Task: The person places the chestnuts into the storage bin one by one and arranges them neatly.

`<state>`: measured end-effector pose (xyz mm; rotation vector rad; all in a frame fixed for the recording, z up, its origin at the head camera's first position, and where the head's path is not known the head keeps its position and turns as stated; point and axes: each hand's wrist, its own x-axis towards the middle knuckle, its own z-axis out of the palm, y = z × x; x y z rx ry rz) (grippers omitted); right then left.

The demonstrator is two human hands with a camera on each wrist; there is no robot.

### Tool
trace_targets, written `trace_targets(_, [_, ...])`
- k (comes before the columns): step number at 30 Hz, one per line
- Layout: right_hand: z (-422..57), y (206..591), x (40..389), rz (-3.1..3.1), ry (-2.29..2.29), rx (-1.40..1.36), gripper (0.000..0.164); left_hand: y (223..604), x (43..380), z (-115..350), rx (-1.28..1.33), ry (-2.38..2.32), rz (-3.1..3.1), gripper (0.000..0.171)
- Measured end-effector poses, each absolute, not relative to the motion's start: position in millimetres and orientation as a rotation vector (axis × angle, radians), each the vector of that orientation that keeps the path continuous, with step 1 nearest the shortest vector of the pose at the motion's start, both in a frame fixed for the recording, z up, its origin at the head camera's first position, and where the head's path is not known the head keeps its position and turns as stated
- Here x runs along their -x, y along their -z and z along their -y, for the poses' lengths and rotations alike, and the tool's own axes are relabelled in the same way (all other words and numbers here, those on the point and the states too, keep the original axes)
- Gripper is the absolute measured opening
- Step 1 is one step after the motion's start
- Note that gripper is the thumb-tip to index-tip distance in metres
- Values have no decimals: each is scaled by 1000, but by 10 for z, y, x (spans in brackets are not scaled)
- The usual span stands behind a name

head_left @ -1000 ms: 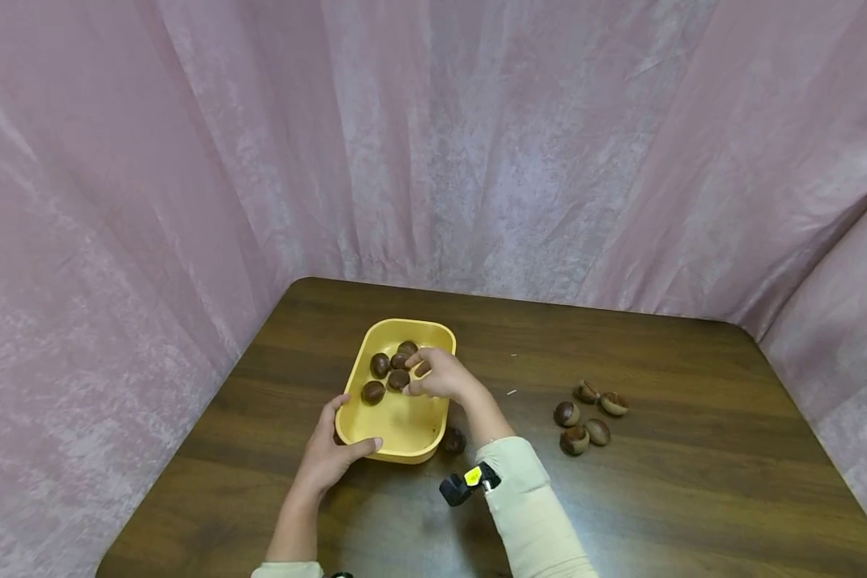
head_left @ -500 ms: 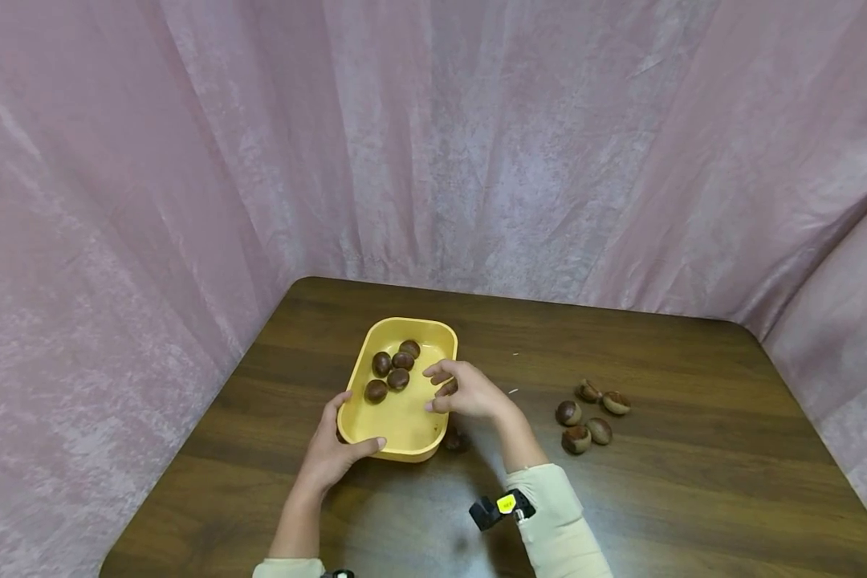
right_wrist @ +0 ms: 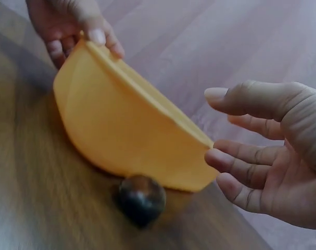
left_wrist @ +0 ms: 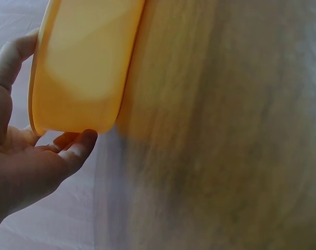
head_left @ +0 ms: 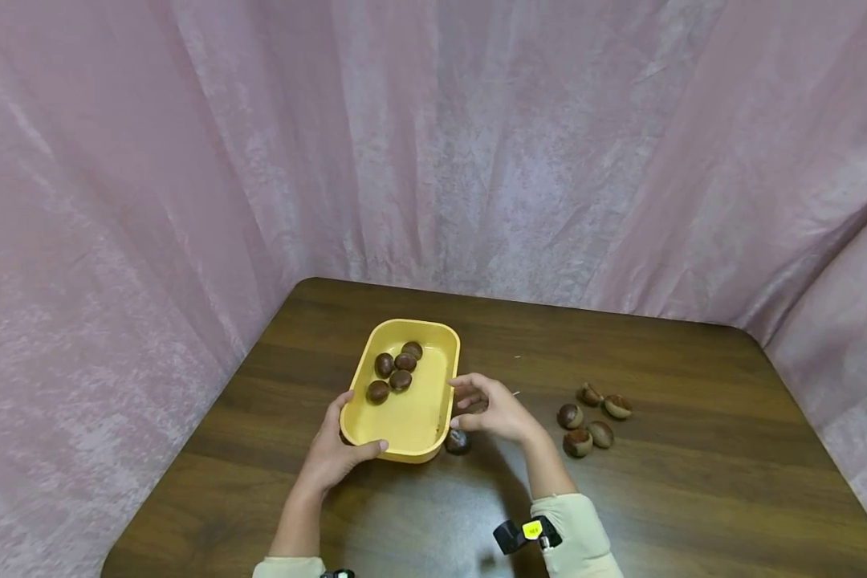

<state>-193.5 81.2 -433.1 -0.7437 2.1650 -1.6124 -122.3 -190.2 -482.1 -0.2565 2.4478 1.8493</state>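
My left hand (head_left: 330, 452) grips the near-left corner of a yellow plastic tray (head_left: 405, 456), thumb on the near rim and fingers along the left wall. Several glossy brown chestnuts (head_left: 400, 380) sit in the tray's far left part. At the right rim is my right hand (head_left: 497, 411), its fingers spread apart and nothing between them; the right wrist view shows its fingertips right at the tray's wall. Below that hand, a dark chestnut (head_left: 458, 441) lies on the table close against the tray's outer right side.
A loose group of several brown-and-tan chestnuts or shell pieces (head_left: 577, 442) lies on the wooden table (head_left: 708, 449) to the right. Small pale slivers (head_left: 516, 393) lie between them and the tray. Pink curtains (head_left: 433, 144) hang behind the table.
My right hand has drawn back from over the chestnuts in the tray to its right rim, its fingers spreading. The left hand keeps its grip, and the tray has barely shifted.
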Motion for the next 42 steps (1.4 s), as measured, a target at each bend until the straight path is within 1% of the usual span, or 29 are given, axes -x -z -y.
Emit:
trace_targets(3, [-875, 4268, 1853, -2175, 1621, 729, 53, 4828, 1240, 1901, 262, -1857, -2433, 101])
trace_targets(8, [-972, 4402, 1806, -2185, 1688, 719, 53, 4862, 1267, 1923, 244, -1900, -2388, 102])
trace_targets(16, [-1020, 4944, 1764, -2187, 1730, 649, 66, 4876, 1229, 1927, 213, -1911, -2410, 102])
trace_targets(19, [-1026, 5062, 1744, -2204, 1716, 645, 68, 4876, 1230, 1925, 226, -1899, -2424, 103])
trace_targets(23, [-1009, 5139, 1747, -2272, 1658, 662, 65, 4881, 1241, 1926, 244, -1898, -2425, 103])
trace_targets(29, [-946, 5199, 1789, -2472, 1456, 752, 54, 4867, 1242, 1934, 252, -1907, -2417, 103])
trace_targets(36, [-917, 5218, 1802, -2554, 1409, 797, 43, 4841, 1237, 1936, 244, -1917, -2411, 103])
trace_targets(42, [-910, 5227, 1805, -2579, 1350, 800, 44, 4866, 1241, 1934, 264, -1906, -2413, 104])
